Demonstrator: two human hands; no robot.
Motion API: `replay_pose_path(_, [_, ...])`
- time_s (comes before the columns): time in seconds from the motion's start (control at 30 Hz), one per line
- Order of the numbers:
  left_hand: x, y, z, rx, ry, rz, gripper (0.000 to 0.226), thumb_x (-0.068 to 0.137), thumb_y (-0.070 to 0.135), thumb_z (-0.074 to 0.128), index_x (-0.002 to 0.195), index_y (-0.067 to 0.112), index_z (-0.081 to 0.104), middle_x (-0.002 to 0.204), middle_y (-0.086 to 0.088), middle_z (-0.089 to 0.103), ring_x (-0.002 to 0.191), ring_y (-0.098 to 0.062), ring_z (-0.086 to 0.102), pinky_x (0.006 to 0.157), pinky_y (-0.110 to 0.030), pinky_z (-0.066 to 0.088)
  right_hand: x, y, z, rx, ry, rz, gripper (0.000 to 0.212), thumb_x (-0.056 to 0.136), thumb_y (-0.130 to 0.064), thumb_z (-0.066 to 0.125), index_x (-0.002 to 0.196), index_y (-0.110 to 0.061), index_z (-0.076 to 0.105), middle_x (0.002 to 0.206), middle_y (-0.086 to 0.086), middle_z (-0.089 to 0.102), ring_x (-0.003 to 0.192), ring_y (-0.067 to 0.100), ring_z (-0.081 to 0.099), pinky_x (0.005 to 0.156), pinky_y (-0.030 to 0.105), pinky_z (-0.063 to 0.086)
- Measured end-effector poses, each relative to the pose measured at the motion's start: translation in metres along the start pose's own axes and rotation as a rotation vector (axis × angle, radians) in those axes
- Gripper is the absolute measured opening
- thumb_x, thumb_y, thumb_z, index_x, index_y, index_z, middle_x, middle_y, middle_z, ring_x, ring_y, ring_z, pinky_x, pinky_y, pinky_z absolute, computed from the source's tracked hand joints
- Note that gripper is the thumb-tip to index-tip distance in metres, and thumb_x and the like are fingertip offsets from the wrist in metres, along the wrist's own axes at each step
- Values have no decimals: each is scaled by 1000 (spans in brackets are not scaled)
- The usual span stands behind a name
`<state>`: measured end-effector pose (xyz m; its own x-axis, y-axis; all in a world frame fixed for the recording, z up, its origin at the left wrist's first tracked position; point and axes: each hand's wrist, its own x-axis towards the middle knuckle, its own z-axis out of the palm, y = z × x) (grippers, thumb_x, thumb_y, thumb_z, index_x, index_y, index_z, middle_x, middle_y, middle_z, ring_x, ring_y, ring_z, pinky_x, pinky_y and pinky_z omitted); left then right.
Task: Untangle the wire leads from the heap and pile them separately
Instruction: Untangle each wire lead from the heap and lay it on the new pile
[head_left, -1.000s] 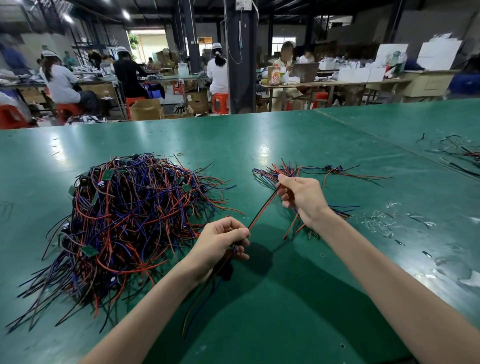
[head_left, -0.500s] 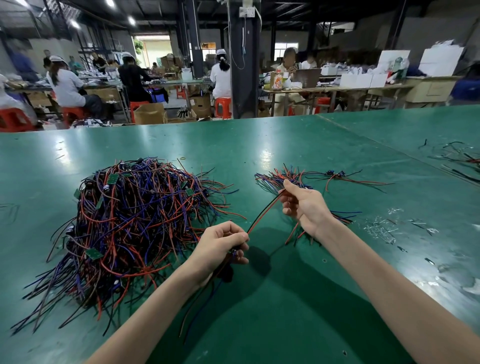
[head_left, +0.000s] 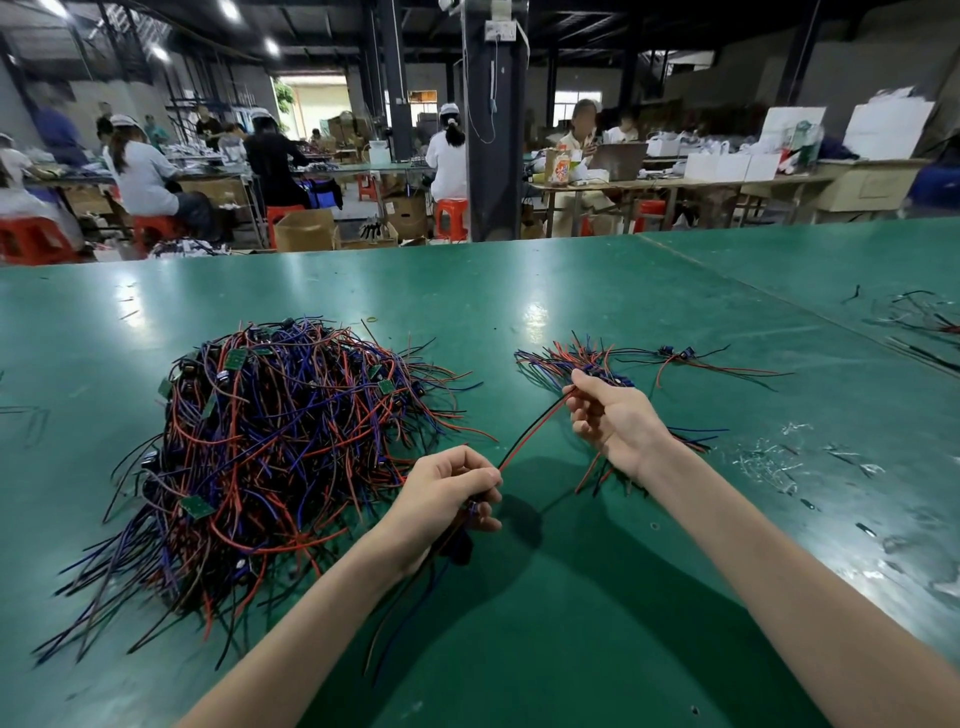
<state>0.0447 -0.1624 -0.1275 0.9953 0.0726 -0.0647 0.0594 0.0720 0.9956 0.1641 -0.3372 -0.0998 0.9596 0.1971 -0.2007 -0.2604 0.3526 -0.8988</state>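
Note:
A big tangled heap (head_left: 275, 441) of red, blue and black wire leads with small green boards lies on the left of the green table (head_left: 571, 597). A small separate pile (head_left: 602, 364) of leads lies to the right. My left hand (head_left: 447, 493) grips one lead's dark connector end, with loose wire ends hanging below it. A red-and-black wire pair (head_left: 530, 428) runs taut from there up to my right hand (head_left: 613, 418), which pinches its far end just above the small pile.
Wire scraps and clear plastic bits (head_left: 779, 457) litter the table's right side. More loose black wires (head_left: 919, 322) lie at the far right. Beyond the table's far edge people sit on red stools (head_left: 449, 215) at other benches. A dark pillar (head_left: 493, 119) stands behind.
Both hands keep their hold on the same lead. The wire stays stretched between them; my right hand has shifted only slightly toward the small pile.

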Motion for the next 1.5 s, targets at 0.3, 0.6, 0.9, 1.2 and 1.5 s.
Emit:
replay_pose_path(0.3, [-1, 0, 2, -2, 16, 0, 17, 88, -1, 59, 72, 4, 58, 56, -5, 59, 45, -12, 50, 50, -28, 53, -2, -2, -2, 21, -78, 5, 23, 86, -24, 67, 78, -2, 62, 60, 3, 58, 44, 9, 50, 39, 18, 43])
replay_pose_path(0.6, [-4, 2, 9, -6, -39, 8, 15, 89, 0, 58, 74, 3, 56, 56, -3, 59, 45, -12, 49, 50, -27, 52, 1, -3, -3, 338, -91, 251, 25, 94, -16, 56, 72, -4, 53, 49, 0, 46, 36, 3, 40, 32, 10, 34])
replay_pose_path(0.9, [-8, 8, 10, -70, 88, 61, 18, 91, 2, 57, 73, 5, 59, 59, -4, 60, 47, -10, 51, 48, -26, 51, -18, 5, 7, 113, -336, 214, 61, 73, -58, 59, 97, -2, 52, 75, 6, 51, 57, 14, 45, 41, 21, 40])
replay_pose_path(1.2, [-11, 10, 12, -196, 159, 14, 8, 94, 14, 54, 95, 7, 50, 65, -3, 62, 45, -9, 54, 44, -25, 51, -46, 46, 35, -400, -488, -16, 12, 87, -16, 64, 78, -13, 57, 70, 0, 56, 53, 7, 44, 45, 15, 34])
replay_pose_path(1.5, [-12, 14, 16, -217, 82, -91, 23, 101, 9, 39, 91, 3, 58, 72, -8, 64, 46, -10, 54, 45, -23, 51, -40, 41, 31, -314, -356, -118, 12, 85, -7, 66, 73, -10, 62, 60, -1, 54, 47, 6, 48, 40, 16, 34])
